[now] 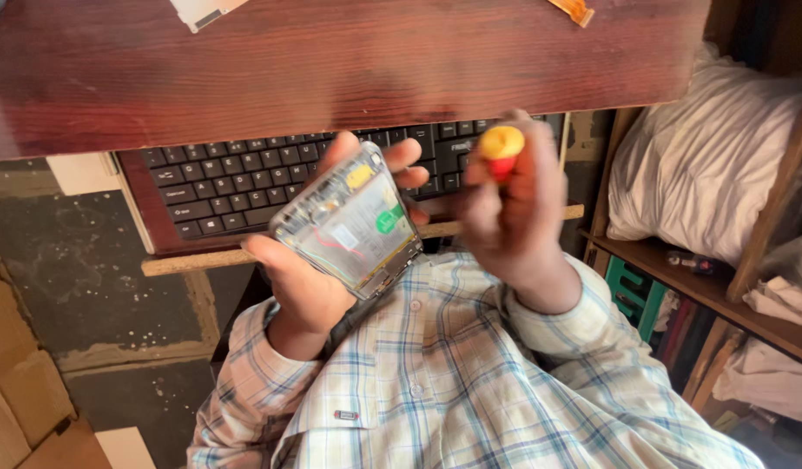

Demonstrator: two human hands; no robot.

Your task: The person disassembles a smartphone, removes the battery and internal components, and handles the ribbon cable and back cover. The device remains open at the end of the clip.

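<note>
Holding an opened phone (349,221) up in front of the chest, above the checked shirt (435,382). Resting in the left hand (301,287), with the thumb on the near edge and the fingers curled round the far edge. Clamped on it from both sides. Back cover off, so the insides show: a flat silvery plate, a yellow bit near the top, a round green patch, a thin red wire. Shiny, hard, and shaped like a box with round corners.

Just beside it, the right hand (514,217), wrapped tight round a small screwdriver (501,149). Only the fat top of the handle showing: yellow cap, red under it, smooth like plastic. Tip hidden behind the fingers, so no telling if it touches the phone. A bit blurry there too.

Probably the part of the work with the tiny screws inside the phone. Next, most likely: keep the phone very still, tilt it to the light, set the tip straight into a screw head, turn gently.

Behind the hands, a black keyboard (227,182) with bumpy keys on a pull-out wooden tray. Above that, a dark red-brown desk (331,61) with wavy wood lines. On the right, a puffy white bag (705,165) on a wooden shelf (679,260).
</note>
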